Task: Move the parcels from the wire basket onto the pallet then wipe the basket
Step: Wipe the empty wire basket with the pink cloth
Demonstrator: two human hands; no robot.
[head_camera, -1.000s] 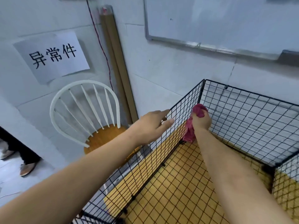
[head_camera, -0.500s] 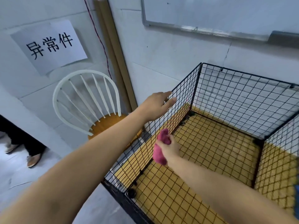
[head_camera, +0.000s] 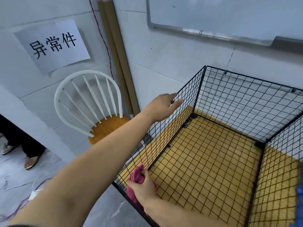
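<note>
Now your right hand is clenched around a crumpled magenta cloth, pressing it against the near left corner of the black wire-mesh basket, while your left hand rests loosely open on the basket's left wall top edge.

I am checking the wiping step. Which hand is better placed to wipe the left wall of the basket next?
The right hand: it already grips the red cloth against the left wall of the wire basket near its front corner. The left hand only steadies the top rim.
</note>
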